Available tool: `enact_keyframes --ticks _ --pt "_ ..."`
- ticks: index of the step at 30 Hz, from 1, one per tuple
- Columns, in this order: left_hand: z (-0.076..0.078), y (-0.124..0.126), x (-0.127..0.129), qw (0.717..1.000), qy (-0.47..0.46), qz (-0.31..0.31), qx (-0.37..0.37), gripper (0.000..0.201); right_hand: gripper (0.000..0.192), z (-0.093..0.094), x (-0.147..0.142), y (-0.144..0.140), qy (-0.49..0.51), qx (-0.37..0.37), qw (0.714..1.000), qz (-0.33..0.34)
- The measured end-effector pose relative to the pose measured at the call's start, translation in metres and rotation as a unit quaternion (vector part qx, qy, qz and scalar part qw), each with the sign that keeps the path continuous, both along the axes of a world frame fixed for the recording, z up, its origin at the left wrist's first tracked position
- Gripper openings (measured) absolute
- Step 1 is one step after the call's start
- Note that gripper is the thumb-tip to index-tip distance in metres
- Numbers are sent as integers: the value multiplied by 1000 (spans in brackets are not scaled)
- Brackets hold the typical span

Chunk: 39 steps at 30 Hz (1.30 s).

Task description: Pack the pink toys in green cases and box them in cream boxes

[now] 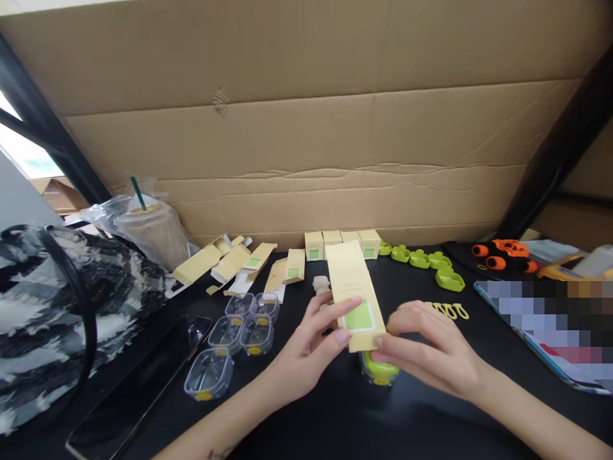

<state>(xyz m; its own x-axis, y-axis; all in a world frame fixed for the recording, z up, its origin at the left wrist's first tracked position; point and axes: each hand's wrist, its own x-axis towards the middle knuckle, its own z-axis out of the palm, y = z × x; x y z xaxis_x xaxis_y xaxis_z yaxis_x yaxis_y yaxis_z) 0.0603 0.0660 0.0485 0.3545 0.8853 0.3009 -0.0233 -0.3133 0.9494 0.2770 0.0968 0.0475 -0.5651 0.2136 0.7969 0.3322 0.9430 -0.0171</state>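
Carefully pinching carton (351, 271) in left hand (311, 342) and right hand (433, 345). Could bump tub (379, 373) beneath right hand if lowered.

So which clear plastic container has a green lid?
The green-lidded container, partly hidden by the held pale-yellow cardboard carton; the five clear containers at left have no lids.

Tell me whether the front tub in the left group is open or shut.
Open: the front tub stands uncovered, its top rim bare.
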Motion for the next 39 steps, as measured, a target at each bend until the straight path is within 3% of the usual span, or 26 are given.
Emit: enact_keyframes --ticks 3,7,12,19,26,30,32,34,36,39 --pt "0 -1 1 1000 5 5 -3 33 5 -1 0 -1 7 -16 1000 -15" --pt "-4 0 1 999 -8 -25 -20 34 7 -1 -1 0 -21 33 999 -9" --pt "-11 1 1 998 -15 -60 -28 56 7 -3 0 3 -16 15 1000 -19" --pt "-12 2 2 998 -17 -46 -26 41 10 -6 -1 4 -13 -39 999 6" --pt "-12 0 1 998 32 -45 -15 37 7 -5 -4 2 0 -32 999 26" --pt "-12 1 2 998 -19 -56 -31 70 9 -4 -5 0 -7 3 999 32" --pt "-11 4 3 996 -65 -22 -49 87 10 -4 -6 0 -17 22 999 34" --pt "-9 8 2 995 -80 27 -58 90 9 -2 -7 -1 -38 22 998 39" --pt "-6 12 1 994 -71 58 -62 78 10 2 -5 -2 -60 -28 997 45" --pt "-1 14 -1 993 -72 77 -60 53 15 13 3 -1 -44 -165 985 26"
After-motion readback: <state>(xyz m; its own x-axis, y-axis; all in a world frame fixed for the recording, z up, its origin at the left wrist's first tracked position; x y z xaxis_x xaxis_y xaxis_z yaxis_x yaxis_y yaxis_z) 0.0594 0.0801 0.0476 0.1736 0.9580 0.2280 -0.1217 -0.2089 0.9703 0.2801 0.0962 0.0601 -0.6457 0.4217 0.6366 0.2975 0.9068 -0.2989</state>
